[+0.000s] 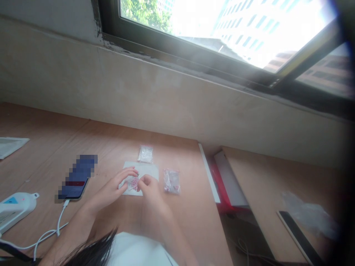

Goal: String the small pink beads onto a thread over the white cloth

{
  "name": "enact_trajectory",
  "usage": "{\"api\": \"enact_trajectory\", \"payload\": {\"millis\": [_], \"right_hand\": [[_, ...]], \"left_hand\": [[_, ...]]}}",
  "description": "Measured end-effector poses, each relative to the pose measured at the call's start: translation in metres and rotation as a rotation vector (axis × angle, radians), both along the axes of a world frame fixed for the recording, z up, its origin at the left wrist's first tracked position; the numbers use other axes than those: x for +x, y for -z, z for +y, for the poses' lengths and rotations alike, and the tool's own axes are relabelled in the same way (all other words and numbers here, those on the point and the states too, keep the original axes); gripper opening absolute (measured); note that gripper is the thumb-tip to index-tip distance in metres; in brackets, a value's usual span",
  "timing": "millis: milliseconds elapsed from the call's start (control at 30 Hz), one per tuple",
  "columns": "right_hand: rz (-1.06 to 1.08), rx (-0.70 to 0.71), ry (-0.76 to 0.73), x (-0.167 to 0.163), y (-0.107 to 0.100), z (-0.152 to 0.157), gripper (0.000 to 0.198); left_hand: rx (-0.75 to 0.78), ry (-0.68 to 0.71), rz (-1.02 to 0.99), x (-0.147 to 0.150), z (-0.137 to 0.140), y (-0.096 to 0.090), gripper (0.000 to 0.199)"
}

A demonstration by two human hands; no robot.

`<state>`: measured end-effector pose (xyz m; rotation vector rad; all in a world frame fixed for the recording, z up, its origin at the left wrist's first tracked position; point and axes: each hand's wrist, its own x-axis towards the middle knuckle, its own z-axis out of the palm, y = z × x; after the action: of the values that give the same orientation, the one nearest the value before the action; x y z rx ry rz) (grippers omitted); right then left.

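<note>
A pale sheet [149, 169] lies on the wooden table, with both of my hands over it. My left hand [118, 183] is spread at its left side, thumb and fingers apart around a small cluster of pink, bead-like pieces [134, 183]. Thumb and index finger of my right hand [148, 184] are pinched together at the right edge of that cluster; whatever is in the pinch is too small to name. Just behind the sheet lies a clear plastic bag [145, 153]. Another small clear bag [171, 181], with small bits inside, lies to the right of my right hand.
On the left a phone [76, 179] is plugged into a white cable [61, 218], near a white power strip [18, 208]. A gap with a red-edged box [229, 184] separates this table from a second one [266, 177] holding crumpled plastic [307, 214]. Wall and window stand behind.
</note>
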<state>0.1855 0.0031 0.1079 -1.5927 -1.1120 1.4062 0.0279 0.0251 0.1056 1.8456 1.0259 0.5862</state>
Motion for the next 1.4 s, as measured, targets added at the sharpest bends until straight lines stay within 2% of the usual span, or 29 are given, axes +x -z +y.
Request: {"api": "enact_trajectory", "payload": {"millis": [133, 200, 267, 333, 400, 467, 567, 733, 867, 933, 1067, 1167, 1400], "right_hand": [[0.070, 0.033, -0.041, 0.006, 0.000, -0.001, 0.014], [0.132, 0.042, -0.094, 0.008, 0.007, -0.001, 0.013], [0.127, 0.045, -0.082, 0.010, 0.021, 0.002, 0.012], [-0.027, 0.055, 0.018, 0.012, 0.040, 0.007, 0.010], [-0.311, 0.112, 0.117, 0.015, 0.062, 0.012, 0.013], [-0.525, 0.178, 0.101, 0.019, 0.080, 0.016, 0.014], [-0.675, 0.229, 0.033, 0.023, 0.094, 0.018, 0.010], [-0.662, 0.225, 0.036, 0.021, 0.086, 0.018, 0.007], [-0.362, 0.260, -0.043, 0.006, 0.066, 0.019, 0.010], [-0.287, 0.266, -0.079, -0.002, 0.059, 0.022, 0.014], [-0.488, 0.268, -0.035, -0.006, 0.065, 0.032, 0.014], [-0.624, 0.239, -0.111, -0.004, 0.077, 0.040, 0.013], [-0.693, 0.196, -0.184, -0.001, 0.085, 0.044, 0.009]], "left_hand": [[-0.085, 0.036, 0.078, 0.000, -0.008, -0.007, 0.053], [-0.086, 0.007, 0.081, -0.001, -0.008, -0.005, 0.053], [-0.057, -0.049, 0.078, -0.002, -0.005, 0.002, 0.046], [-0.010, -0.099, 0.087, -0.005, 0.000, 0.013, 0.045], [0.029, -0.127, 0.111, -0.008, 0.004, 0.024, 0.047], [0.053, -0.130, 0.135, -0.010, 0.006, 0.034, 0.049], [0.079, -0.117, 0.166, -0.012, 0.007, 0.041, 0.048], [0.129, -0.137, 0.218, -0.012, 0.008, 0.048, 0.047], [0.126, -0.146, 0.259, -0.008, 0.010, 0.054, 0.045], [0.120, -0.147, 0.277, -0.006, 0.010, 0.056, 0.044], [0.121, -0.169, 0.271, -0.006, 0.010, 0.055, 0.045], [0.119, -0.193, 0.265, -0.009, 0.010, 0.052, 0.045], [0.098, -0.193, 0.292, -0.010, 0.012, 0.049, 0.044]]}}
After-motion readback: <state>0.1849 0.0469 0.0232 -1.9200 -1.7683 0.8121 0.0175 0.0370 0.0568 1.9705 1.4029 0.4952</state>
